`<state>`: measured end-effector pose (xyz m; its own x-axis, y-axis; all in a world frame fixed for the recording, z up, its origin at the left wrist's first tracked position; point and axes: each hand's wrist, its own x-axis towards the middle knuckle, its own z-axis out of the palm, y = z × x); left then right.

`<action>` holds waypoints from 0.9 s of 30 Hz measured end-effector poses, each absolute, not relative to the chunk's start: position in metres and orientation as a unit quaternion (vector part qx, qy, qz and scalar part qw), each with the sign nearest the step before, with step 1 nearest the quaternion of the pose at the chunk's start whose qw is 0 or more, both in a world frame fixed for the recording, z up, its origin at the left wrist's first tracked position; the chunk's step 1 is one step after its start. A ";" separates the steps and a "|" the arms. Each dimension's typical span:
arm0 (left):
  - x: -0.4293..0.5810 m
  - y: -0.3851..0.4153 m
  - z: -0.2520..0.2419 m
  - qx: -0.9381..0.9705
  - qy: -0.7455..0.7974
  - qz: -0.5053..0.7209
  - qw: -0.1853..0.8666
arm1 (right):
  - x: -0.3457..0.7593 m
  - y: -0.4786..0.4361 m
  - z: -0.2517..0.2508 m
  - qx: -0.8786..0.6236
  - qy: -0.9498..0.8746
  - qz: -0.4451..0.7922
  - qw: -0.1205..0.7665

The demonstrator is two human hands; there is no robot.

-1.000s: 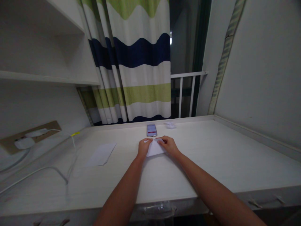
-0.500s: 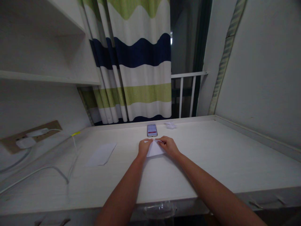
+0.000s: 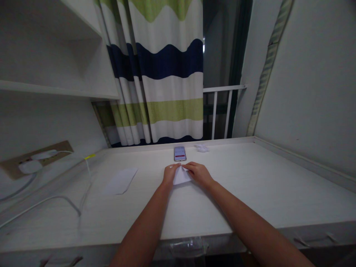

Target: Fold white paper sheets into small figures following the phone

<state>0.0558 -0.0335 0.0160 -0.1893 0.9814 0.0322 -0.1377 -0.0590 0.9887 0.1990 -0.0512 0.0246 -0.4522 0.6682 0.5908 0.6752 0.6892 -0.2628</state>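
A small folded white paper (image 3: 181, 177) lies on the white desk (image 3: 250, 185) in front of me. My left hand (image 3: 169, 174) presses on the paper's left side, fingers curled onto it. My right hand (image 3: 198, 173) pinches and folds the paper's upper right part toward the middle. A phone (image 3: 179, 153) with a lit screen lies just beyond both hands.
Another folded white sheet (image 3: 120, 181) lies to the left. A crumpled bit of paper (image 3: 201, 147) sits at the back. White cables (image 3: 55, 198) run from a wall socket strip (image 3: 33, 161) across the left. A striped curtain (image 3: 161, 74) and shelves (image 3: 55, 91) stand behind.
My right hand has moved a little left, bringing the paper's right flap inward; the visible paper has grown narrower. My left hand has stayed where it was.
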 end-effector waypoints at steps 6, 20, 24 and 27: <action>0.056 -0.032 0.015 0.398 0.465 0.606 0.508 | 0.197 -0.052 0.026 -0.382 -0.867 -0.015 0.319; 0.056 -0.035 0.019 0.416 0.464 0.612 0.487 | 0.195 -0.054 0.028 -0.374 -0.823 0.134 0.405; 0.057 -0.037 0.022 0.438 0.447 0.608 0.488 | 0.196 -0.049 0.022 -0.380 -0.777 0.195 0.462; 0.057 -0.036 0.022 0.454 0.447 0.606 0.477 | 0.195 -0.042 0.016 -0.383 -0.741 0.259 0.487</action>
<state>0.0574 -0.0364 0.0223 -0.1341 0.9831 0.1245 -0.1728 -0.1469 0.9739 0.1955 -0.0417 0.0156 -0.2317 0.8200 0.5234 0.3145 0.5723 -0.7574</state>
